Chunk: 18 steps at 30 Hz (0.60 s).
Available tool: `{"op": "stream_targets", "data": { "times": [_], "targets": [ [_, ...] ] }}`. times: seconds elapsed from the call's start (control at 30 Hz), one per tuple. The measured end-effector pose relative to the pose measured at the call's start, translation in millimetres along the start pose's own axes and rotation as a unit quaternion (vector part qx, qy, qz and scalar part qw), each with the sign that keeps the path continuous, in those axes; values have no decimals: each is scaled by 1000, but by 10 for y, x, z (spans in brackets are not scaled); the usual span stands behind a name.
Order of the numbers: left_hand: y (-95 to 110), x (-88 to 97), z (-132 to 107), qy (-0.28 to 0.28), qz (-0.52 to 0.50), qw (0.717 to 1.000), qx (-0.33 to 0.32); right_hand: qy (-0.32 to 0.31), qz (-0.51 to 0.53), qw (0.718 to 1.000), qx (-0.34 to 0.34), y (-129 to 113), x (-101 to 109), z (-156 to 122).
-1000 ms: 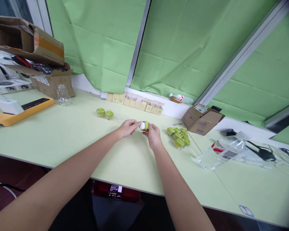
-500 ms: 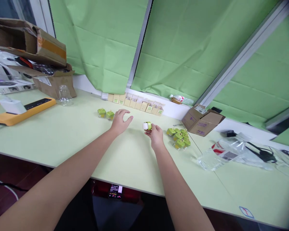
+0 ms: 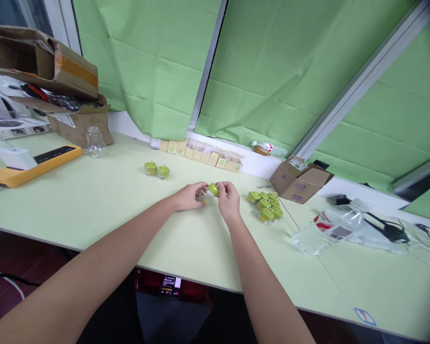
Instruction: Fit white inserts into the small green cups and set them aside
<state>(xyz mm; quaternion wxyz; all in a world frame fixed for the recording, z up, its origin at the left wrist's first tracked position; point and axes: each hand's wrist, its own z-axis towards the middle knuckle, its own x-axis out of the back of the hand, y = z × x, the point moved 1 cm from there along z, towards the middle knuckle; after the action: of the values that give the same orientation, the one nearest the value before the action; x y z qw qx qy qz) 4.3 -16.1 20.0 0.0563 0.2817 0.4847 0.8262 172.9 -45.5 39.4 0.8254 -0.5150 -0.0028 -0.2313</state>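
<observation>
Over the middle of the table, my left hand (image 3: 192, 196) is closed around the side of a small clear container (image 3: 208, 202). Most of that container is hidden by the fingers or hard to make out. My right hand (image 3: 229, 198) pinches a glossy green lid (image 3: 212, 189) from the right, tilted, with a white part under it. Lid and container are close together; whether they are joined I cannot tell. Two clear containers with green lids (image 3: 156, 169) stand beyond my left hand. Several more like them (image 3: 265, 205) are grouped right of my right hand.
A row of small cardboard boxes (image 3: 204, 154) lines the back wall. To the right are a brown carton (image 3: 299, 179) and a large clear plastic bottle (image 3: 329, 227). An orange power strip (image 3: 39, 165), a clear jar (image 3: 95, 142) and stacked cartons (image 3: 75, 71) occupy the left.
My left hand has moved right and down from beside the two containers and closed on a clear container at the green lid. My right hand has shifted slightly, and the lid now shows its green top.
</observation>
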Motion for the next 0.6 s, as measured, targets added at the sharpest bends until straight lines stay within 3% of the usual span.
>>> {"op": "stream_targets", "data": {
  "times": [0.43, 0.6],
  "targets": [
    [120, -29, -24, -5, -24, 1000, 5, -126, -156, 972, 125, 4, -21, -62],
    [158, -60, -41, 7, -55, 998, 6, -148, -115, 979, 76, 92, -55, -59]
  ]
}}
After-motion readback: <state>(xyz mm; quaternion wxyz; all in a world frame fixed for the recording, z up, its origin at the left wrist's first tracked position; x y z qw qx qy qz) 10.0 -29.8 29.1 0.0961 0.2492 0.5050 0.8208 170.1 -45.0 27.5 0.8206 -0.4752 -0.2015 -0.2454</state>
